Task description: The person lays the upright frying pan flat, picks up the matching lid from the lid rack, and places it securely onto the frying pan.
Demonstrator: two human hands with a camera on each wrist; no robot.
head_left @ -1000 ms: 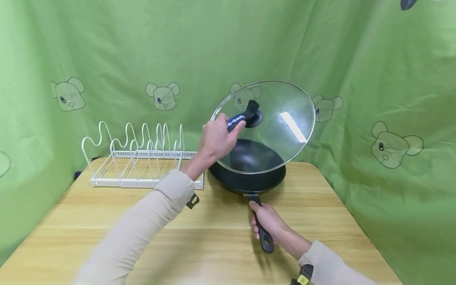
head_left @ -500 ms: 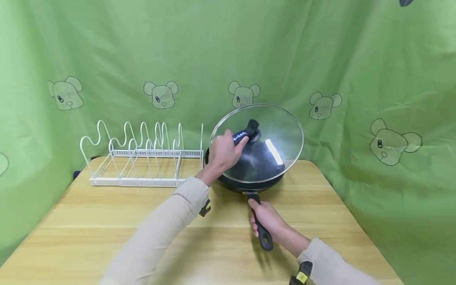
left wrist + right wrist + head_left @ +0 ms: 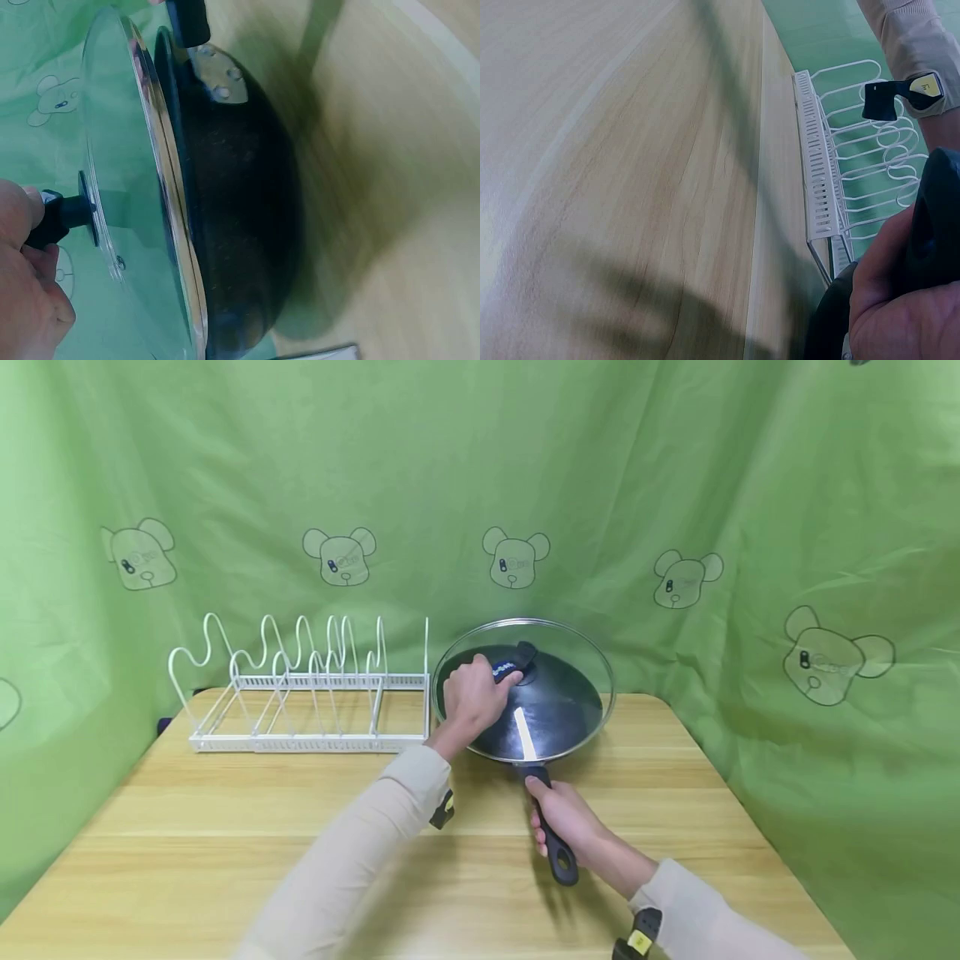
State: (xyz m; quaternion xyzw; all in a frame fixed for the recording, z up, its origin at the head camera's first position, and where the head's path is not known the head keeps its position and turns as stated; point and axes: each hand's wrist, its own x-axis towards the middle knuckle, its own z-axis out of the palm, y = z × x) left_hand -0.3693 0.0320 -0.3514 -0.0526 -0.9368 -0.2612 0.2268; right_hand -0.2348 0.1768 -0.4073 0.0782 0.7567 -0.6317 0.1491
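Observation:
A clear glass lid [image 3: 562,718] with a metal rim lies over a black frying pan [image 3: 240,195]. My left hand [image 3: 474,696] grips the lid's black handle [image 3: 527,653] from the left. Seen from the left wrist, the lid's rim sits right along the pan's rim, with a narrow gap towards the pan handle. My right hand [image 3: 570,818] grips the pan's black handle [image 3: 562,864], thumb on top near the pan; the handle's holed end sticks out below the hand. Most of the pan's inside shows dark through the glass.
A white wire rack [image 3: 300,743] with wavy upright dividers stands on the wooden table [image 3: 225,843], close to the pan's left side. A green curtain [image 3: 427,485] printed with bear heads hangs behind the table and along both sides.
My left hand has brought the lid down and slightly left, from tilted above the pan to lying flat over it. The right hand and pan have stayed in place.

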